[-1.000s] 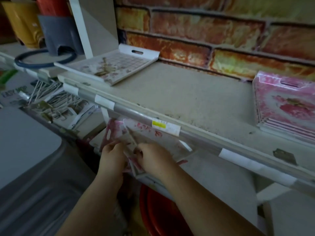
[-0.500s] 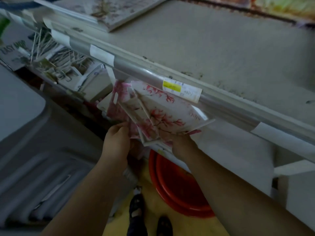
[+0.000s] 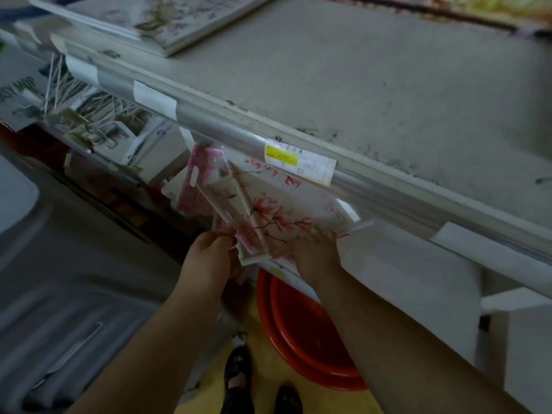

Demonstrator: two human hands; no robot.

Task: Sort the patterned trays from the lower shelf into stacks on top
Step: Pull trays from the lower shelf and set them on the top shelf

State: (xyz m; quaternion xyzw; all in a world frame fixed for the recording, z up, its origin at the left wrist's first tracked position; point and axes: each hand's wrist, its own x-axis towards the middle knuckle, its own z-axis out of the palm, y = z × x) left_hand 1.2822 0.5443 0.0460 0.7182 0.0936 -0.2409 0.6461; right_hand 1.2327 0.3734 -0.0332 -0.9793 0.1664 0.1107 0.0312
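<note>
Both grips are closed on the fanned patterned trays (image 3: 263, 210) just under the top shelf (image 3: 358, 85) edge: left hand (image 3: 209, 255) pinches their lower left corner, right hand (image 3: 316, 252) curls over the lower right edge. Both forearms reach up from below.

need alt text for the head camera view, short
Two hands, left and right, hold a fanned bunch of pink floral trays just below a shelf edge. A price label sits on that edge, and a red basin is on the floor below.
</note>
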